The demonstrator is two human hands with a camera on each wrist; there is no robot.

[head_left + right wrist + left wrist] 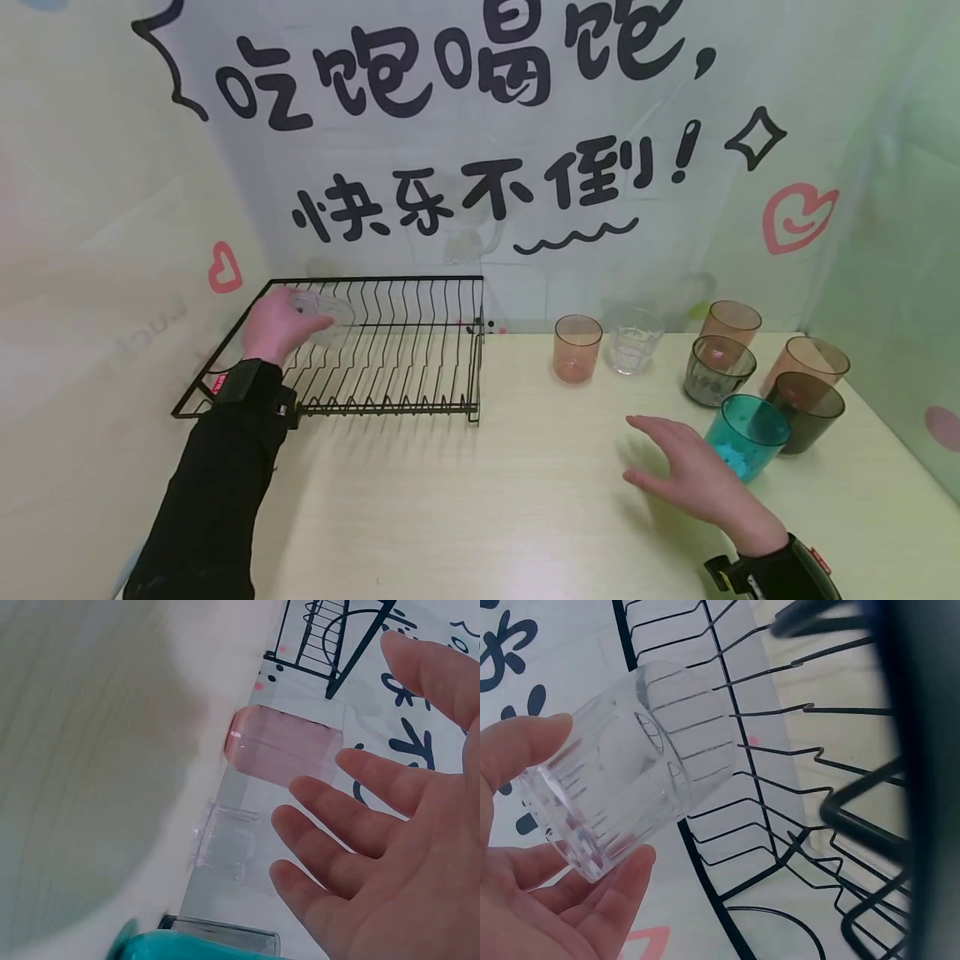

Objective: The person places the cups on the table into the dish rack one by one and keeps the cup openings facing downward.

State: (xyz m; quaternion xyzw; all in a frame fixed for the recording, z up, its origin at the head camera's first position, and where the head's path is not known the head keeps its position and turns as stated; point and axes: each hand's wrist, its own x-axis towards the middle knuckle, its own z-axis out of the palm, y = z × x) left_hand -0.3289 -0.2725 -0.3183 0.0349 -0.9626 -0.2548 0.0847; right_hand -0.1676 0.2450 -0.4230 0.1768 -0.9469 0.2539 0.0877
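Observation:
At the left end of a black wire dish rack (390,408), my left hand (273,325) holds a clear glass (333,321). In the left wrist view the thumb and fingers grip this glass (622,765) around its thick base, its open end pointing toward the rack's wires. My right hand (693,479) is held over the table with fingers spread and nothing in it. Beside that hand stands a teal glass (750,433). The right wrist view shows a pink glass (281,746) and a clear glass (225,841) beyond the fingertips.
Upright on the table at the back are a pink glass (576,354) and a clear glass (633,342). Several more glasses cluster at the right, among them a grey one (716,375) and a dark brown one (806,417). A printed cloth (420,150) hangs behind the rack.

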